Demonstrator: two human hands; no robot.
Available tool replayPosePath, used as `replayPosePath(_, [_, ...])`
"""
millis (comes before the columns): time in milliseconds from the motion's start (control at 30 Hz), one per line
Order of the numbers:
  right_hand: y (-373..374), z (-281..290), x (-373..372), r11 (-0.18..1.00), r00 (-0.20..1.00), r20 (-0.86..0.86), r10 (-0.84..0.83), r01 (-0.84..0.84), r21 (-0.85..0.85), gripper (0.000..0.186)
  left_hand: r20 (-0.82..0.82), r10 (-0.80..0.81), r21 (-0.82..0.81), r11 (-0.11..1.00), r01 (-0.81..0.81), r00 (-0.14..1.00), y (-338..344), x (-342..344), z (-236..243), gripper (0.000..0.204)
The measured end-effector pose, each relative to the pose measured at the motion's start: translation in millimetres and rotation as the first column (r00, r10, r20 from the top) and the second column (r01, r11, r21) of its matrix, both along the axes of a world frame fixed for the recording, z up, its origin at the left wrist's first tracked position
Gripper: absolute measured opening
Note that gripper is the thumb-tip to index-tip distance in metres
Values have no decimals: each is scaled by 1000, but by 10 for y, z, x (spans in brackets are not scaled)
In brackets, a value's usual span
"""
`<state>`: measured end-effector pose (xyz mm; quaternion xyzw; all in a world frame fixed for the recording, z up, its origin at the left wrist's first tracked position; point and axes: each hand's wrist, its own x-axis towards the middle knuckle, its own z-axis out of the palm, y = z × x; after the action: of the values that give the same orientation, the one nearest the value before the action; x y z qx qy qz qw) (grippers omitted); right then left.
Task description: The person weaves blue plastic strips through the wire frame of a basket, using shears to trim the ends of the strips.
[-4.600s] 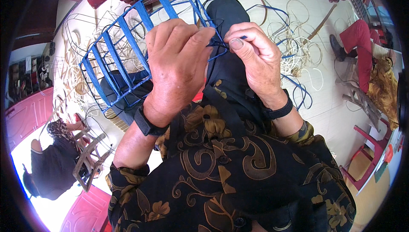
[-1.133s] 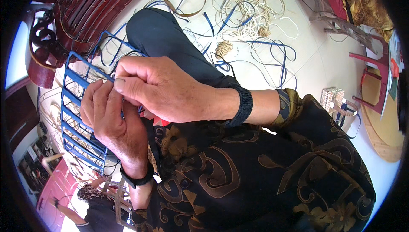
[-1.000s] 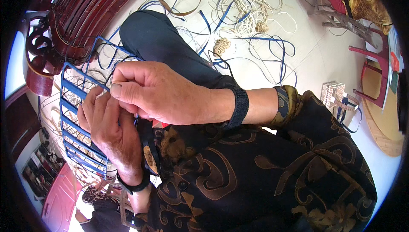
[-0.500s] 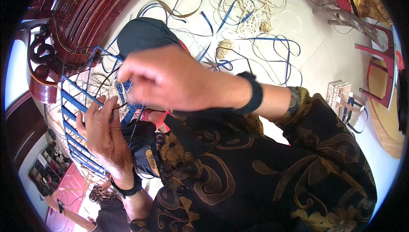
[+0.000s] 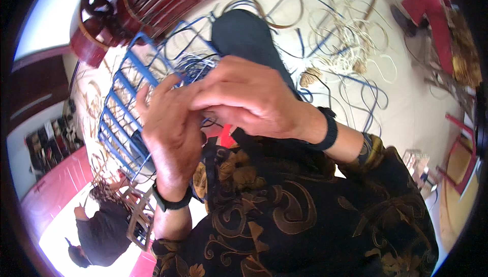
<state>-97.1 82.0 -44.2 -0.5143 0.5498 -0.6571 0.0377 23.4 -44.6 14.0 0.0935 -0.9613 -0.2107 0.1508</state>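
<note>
A blue slatted rack-like frame (image 5: 141, 67) stands tilted at my left, beside my knee. My left hand (image 5: 172, 133) is at its near side, fingers bent, the thumb side against my other hand. Over it reaches my right hand (image 5: 251, 96), closed, with its fingertips meeting the left fingers. What the two hands pinch between them is hidden by the fingers. Behind them lies a tangle of blue and white strands (image 5: 195, 68), close to the frame.
A carved dark wooden bench (image 5: 173, 0) borders the far left. Pale cords (image 5: 351, 48) and a small cord bundle (image 5: 311, 77) lie on the floor beyond my knee (image 5: 244, 33). One person (image 5: 104, 231) is at lower left; another's red-trousered leg (image 5: 427, 15) shows at upper right.
My right hand, blurred and raised before, has come down against my left hand. The view has shifted, so the frame and bench appear further right. A dark strand seen between the hands is now hidden.
</note>
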Motion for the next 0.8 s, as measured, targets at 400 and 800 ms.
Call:
replayPosePath(400, [103,491,-24,746,321,944,69,-646,165,19,8,-41,-181,983,42,999,-105,38,-69,20])
replayPosePath(800, [71,397,219,900,316,948,-35,-402,167,20,-26,32,-155,987,-36,999,-66,98,-88,13])
